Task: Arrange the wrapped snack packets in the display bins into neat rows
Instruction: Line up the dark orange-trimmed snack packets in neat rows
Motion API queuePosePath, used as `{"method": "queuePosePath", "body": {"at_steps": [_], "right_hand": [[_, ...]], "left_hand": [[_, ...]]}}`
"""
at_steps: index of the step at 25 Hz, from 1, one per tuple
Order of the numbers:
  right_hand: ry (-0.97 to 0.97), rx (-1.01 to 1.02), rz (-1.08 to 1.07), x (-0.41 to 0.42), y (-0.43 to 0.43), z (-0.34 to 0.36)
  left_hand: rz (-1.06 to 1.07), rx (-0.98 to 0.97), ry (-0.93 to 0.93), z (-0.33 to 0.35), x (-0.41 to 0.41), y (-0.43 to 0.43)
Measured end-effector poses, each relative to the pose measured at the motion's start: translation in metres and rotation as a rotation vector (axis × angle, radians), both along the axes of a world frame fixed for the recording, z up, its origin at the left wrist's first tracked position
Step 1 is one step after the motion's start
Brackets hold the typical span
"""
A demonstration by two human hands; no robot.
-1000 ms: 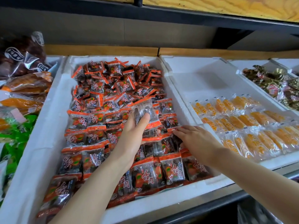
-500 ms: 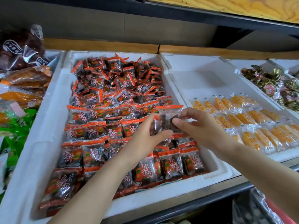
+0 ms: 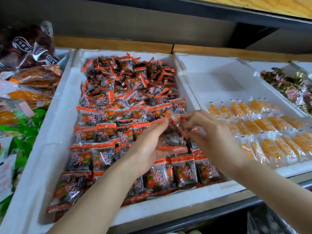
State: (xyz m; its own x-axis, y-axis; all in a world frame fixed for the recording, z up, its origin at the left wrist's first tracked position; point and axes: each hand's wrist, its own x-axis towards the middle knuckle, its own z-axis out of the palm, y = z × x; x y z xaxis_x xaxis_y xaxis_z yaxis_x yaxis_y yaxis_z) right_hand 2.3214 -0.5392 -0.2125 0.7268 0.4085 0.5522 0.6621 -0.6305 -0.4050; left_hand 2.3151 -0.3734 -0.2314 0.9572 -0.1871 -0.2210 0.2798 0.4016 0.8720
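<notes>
Over the near right part of the middle bin (image 3: 50,149), both hands share one clear, orange-edged packet (image 3: 172,141). The left hand (image 3: 148,142) cradles it from below, its grip closed on the packet's lower part, while the right hand (image 3: 211,137) has its grip pinched narrow on the packet's upper edge. Inside the middle bin, matching packets lie in overlapping rows (image 3: 104,132) across its near half and in a loose heap (image 3: 131,78) at its far end, and yellow packets (image 3: 270,125) lie lined up in the bin just to its right.
</notes>
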Motion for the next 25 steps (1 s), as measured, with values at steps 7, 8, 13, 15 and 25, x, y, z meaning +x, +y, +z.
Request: {"method": "queuePosePath", "body": {"at_steps": [7,8,13,15,25], "right_hand": [[-0.097,-0.146,0.098,0.001,-0.005,0.001],[-0.055,-0.114,0.099,-0.001,-0.005,0.002],[0.397,0.276,0.02,-0.004,0.002,0.007],[0.555,0.29,-0.047,0.002,0.001,0.008],[0.83,0.69,-0.202,0.035,-0.006,0.0]], "left_hand": [[-0.006,0.013,0.044,0.021,0.003,-0.003],[-0.015,0.102,0.062,0.025,0.002,-0.003],[0.0,0.227,0.014,0.013,-0.007,0.005],[-0.001,0.305,0.004,0.015,-0.004,-0.003],[0.317,0.354,-0.112,0.002,0.001,0.01]]}}
